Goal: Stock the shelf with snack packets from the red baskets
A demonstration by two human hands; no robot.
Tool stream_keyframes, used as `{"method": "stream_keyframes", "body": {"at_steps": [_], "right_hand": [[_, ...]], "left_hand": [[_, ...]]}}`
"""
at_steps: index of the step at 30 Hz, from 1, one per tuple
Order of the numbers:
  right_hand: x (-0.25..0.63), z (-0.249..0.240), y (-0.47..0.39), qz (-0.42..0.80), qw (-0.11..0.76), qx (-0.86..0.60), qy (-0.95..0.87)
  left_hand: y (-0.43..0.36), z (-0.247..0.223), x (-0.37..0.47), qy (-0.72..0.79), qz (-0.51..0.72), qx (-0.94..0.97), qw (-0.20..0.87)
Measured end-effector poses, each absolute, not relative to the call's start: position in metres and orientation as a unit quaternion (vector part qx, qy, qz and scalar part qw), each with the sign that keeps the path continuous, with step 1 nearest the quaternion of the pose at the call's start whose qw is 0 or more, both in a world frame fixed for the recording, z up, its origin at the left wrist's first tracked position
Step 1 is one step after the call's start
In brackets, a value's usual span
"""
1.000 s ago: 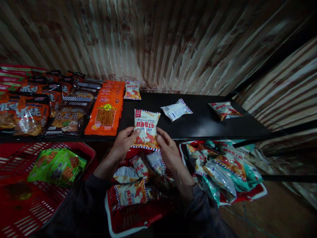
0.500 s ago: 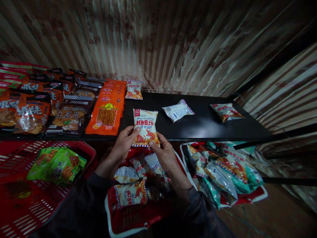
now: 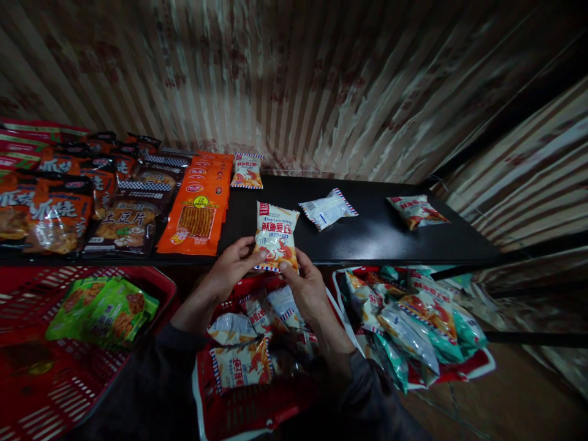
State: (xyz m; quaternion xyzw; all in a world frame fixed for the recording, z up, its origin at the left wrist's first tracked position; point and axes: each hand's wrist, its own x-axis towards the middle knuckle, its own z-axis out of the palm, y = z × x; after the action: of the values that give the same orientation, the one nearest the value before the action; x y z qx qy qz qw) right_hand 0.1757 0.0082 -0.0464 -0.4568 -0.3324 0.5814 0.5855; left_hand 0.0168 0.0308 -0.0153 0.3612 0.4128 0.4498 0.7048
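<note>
A white and orange snack bag [image 3: 277, 236] is held upright between my hands at the front edge of the black shelf [image 3: 275, 211]. My left hand [image 3: 232, 266] grips its lower left side, thumb across the front. At its lower right corner, my right hand [image 3: 307, 283] pinches it with the thumb in front. Behind it, a matching bag [image 3: 248, 171] lies beside the orange packets [image 3: 197, 211]. Another bag [image 3: 328, 209] lies back side up to the right, and a third [image 3: 417, 211] lies near the shelf's right end.
Dark snack packs [image 3: 122, 223] and orange-black packs [image 3: 59, 214] fill the shelf's left part. Below stand a red basket [image 3: 160, 283] with green packets [image 3: 105, 309], a middle basket [image 3: 199, 398] of matching bags, and a right basket [image 3: 487, 362] of mixed bags.
The held bag has shifted slightly right and tilted, its right side turned away. My left hand's fingers have moved lower on the bag. The view has shifted slightly.
</note>
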Motion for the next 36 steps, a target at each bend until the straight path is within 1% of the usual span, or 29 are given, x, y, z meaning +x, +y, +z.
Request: {"method": "stream_keyframes", "body": {"at_steps": [5,14,28,32,36], "right_hand": [[0.177,-0.049,0.009,0.586,0.583,-0.458,-0.327],[0.178,-0.047,0.009,0.578,0.582,-0.47,-0.327],[0.182,-0.049,0.01,0.556,0.593,-0.471,-0.343],[0.184,-0.046,0.015,0.533,0.59,-0.488,-0.36],[0.185,-0.044,0.027,0.523,0.58,-0.498,-0.376]], "left_hand": [[0.032,-0.016,0.018,0.441,0.443,0.366,0.69],[0.034,-0.021,0.021,0.44,0.462,0.362,0.679],[0.034,-0.012,0.026,0.446,0.48,0.36,0.664],[0.04,-0.017,0.03,0.465,0.51,0.337,0.641],[0.048,-0.028,0.035,0.493,0.547,0.336,0.588]]}}
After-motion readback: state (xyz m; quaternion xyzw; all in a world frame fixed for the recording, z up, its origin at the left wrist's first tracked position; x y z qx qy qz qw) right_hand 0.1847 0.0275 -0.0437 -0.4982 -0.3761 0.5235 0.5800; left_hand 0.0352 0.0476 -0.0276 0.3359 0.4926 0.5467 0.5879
